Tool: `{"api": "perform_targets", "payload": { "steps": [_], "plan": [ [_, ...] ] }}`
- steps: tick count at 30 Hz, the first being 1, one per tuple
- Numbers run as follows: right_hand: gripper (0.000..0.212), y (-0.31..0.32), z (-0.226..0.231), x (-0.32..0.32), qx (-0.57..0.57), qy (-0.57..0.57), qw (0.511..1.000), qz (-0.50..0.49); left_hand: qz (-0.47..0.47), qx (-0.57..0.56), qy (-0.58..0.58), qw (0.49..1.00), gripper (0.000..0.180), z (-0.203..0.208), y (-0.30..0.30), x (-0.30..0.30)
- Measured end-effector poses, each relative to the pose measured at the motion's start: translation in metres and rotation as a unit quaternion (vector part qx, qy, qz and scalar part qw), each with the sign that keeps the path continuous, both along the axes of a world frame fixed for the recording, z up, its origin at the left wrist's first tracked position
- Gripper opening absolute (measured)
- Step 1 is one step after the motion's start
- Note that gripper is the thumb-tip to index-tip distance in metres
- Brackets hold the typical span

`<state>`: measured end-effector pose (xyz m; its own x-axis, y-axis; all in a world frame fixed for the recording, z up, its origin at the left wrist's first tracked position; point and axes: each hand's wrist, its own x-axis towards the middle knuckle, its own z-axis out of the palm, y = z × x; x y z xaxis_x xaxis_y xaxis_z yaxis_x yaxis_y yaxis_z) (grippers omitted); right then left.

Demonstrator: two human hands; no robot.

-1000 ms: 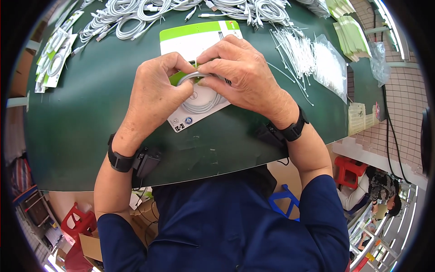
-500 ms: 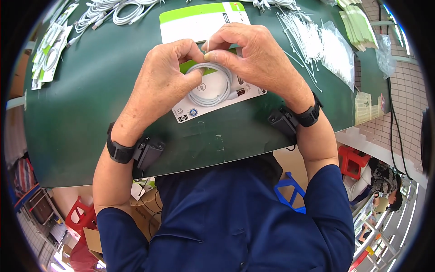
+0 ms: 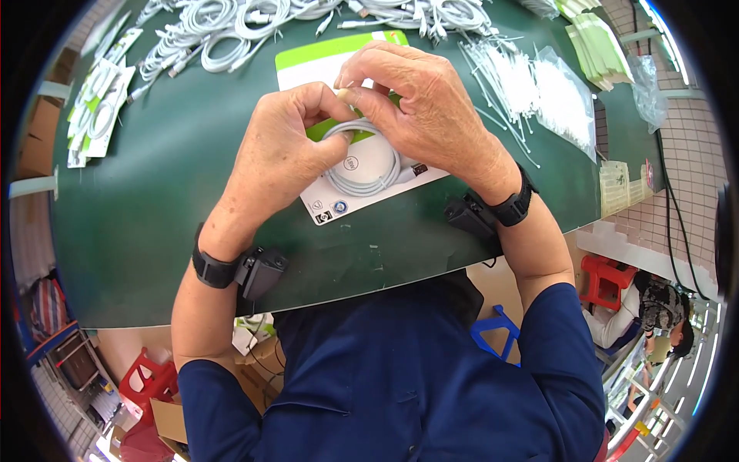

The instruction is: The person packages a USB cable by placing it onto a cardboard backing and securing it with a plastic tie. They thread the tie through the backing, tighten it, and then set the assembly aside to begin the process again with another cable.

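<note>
- a dark green table (image 3: 154, 231) fills the middle of the frame.
- left hand (image 3: 281, 142): thumb and forefinger close on the upper left edge of the coiled cable (image 3: 362, 187), which lies on a printed card (image 3: 373, 158) at centre.
- right hand (image 3: 439, 104): thumb and fingertips pinched nearly together above the coil; what is between them is too small to tell.
- its fingers partly cover a second card (image 3: 308, 73) behind.
- more cables (image 3: 178, 48) lie along the top; white ties (image 3: 508, 81) upper right.
</note>
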<state>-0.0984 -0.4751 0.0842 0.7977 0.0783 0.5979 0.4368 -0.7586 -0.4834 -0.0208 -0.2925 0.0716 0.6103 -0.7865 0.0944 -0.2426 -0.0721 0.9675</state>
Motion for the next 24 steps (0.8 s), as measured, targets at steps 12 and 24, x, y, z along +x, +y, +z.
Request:
{"api": "perform_targets", "payload": {
  "steps": [12,24],
  "plan": [
    [0.009,0.006,0.026,0.002,0.000,-0.061,0.998,-0.029,0.020,0.019,-0.013,1.000,0.013,0.033,-0.001,-0.007],
    [0.008,0.010,0.019,0.001,0.001,-0.061,0.997,-0.039,0.011,0.019,-0.004,1.000,0.014,0.030,0.003,-0.010]
  ]
}}
